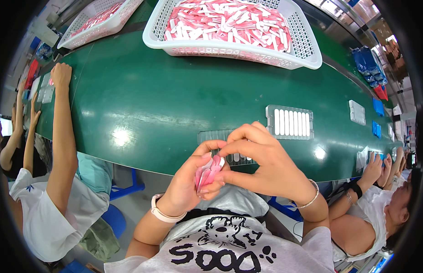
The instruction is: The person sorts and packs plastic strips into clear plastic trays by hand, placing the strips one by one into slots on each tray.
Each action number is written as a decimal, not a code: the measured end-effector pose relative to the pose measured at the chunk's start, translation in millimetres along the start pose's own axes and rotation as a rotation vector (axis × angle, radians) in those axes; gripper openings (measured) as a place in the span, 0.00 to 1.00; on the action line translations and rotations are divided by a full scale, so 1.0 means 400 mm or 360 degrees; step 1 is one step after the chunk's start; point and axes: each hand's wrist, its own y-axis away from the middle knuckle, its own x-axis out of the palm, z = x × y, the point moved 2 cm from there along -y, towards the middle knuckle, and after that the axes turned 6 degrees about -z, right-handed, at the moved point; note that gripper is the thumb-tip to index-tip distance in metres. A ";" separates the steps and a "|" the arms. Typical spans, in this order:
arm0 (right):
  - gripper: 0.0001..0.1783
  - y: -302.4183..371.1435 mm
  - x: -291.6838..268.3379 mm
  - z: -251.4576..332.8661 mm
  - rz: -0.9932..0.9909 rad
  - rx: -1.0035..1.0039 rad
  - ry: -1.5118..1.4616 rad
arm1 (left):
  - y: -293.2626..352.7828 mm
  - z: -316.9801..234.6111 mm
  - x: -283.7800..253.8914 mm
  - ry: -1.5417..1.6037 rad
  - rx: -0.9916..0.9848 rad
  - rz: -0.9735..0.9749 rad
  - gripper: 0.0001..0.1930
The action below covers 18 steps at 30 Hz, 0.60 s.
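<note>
My left hand (188, 179) is closed around a small bunch of flat pink-and-white strips (207, 173) with rounded ends, held fanned out above the table's near edge. From the right, my right hand (259, 157) meets it, thumb and forefinger pinching at the strips' upper ends. Partly hidden behind both hands lies a clear plastic tray (210, 135); a few pale strips show in its slots. Just beyond my right hand sits another clear tray (269, 123), with a row of several white strips (291, 123) side by side.
A white perforated basket (229, 50) heaped with pink-and-white strips stands at the far side of the green table (152, 100). Another such basket (91, 38) is at far left. Co-workers' arms (63, 123) reach in on both sides. A further tray (357, 112) and blue packets (377, 107) lie right.
</note>
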 end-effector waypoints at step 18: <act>0.05 -0.004 -0.039 -0.054 -0.0547 0.0313 -0.0303 | 0.021 -0.029 -0.003 -0.0697 0.0255 -0.0272 0.12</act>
